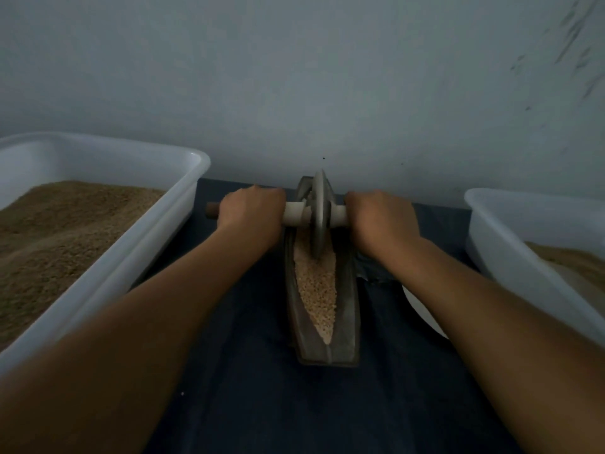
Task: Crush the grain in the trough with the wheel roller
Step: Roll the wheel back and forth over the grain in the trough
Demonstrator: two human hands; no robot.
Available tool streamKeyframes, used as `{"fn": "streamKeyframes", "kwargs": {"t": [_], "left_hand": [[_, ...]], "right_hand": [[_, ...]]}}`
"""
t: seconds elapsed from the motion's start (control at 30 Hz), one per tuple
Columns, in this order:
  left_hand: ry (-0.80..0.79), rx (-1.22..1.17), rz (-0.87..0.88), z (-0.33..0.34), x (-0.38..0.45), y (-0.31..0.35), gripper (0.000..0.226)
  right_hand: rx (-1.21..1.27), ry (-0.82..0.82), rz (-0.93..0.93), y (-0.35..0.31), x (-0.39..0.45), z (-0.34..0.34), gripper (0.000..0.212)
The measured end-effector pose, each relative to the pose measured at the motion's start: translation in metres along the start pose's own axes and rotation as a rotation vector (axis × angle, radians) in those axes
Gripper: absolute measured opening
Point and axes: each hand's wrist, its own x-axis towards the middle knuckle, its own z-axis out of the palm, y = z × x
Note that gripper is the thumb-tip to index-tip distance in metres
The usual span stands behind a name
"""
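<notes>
Grain [317, 286] is lying in the narrow trough [343, 339] on dark cloth [248, 388], pointing toward 12 o'clock. Left hand [250, 216] and right hand [379, 221] are clenching the axle of the wheel roller [318, 214], sitting near the trough's far end; white tubs [108, 267] are crowding 9 and 3 o'clock.

dim light, pale scuffed wall [327, 77], dark blue cloth-covered surface [245, 388]

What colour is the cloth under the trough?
Dark blue; the cloth shows in the head view, spread beneath the trough.
</notes>
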Motion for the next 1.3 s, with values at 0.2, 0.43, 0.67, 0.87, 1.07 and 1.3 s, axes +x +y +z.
{"fn": "streamKeyframes", "kwargs": {"t": [0.2,0.43,0.67,0.87,1.07,1.3], "left_hand": [[0.001,0.073,0.02,-0.014,-0.045,0.006,0.03],[0.099,0.185,0.062,-0.027,-0.095,0.014,0.032],[0.189,0.161,0.112,-0.028,-0.113,0.01,0.033],[0.239,0.114,0.115,-0.01,-0.086,0.009,0.041],[0.183,0.069,0.061,0.004,-0.035,0.006,0.036],[0.127,0.056,0.004,0.002,0.012,0.01,0.016]], "right_hand": [[-0.046,0.075,-0.037,-0.009,-0.049,-0.015,0.011],[-0.026,0.08,-0.067,-0.016,-0.091,-0.042,0.012],[0.033,0.149,-0.064,-0.017,-0.109,-0.055,0.025],[0.014,0.124,-0.05,-0.013,-0.092,-0.029,0.012],[-0.048,0.082,-0.018,-0.007,-0.042,-0.003,0.018],[0.073,-0.035,0.005,0.011,0.014,0.013,0.024]]}}
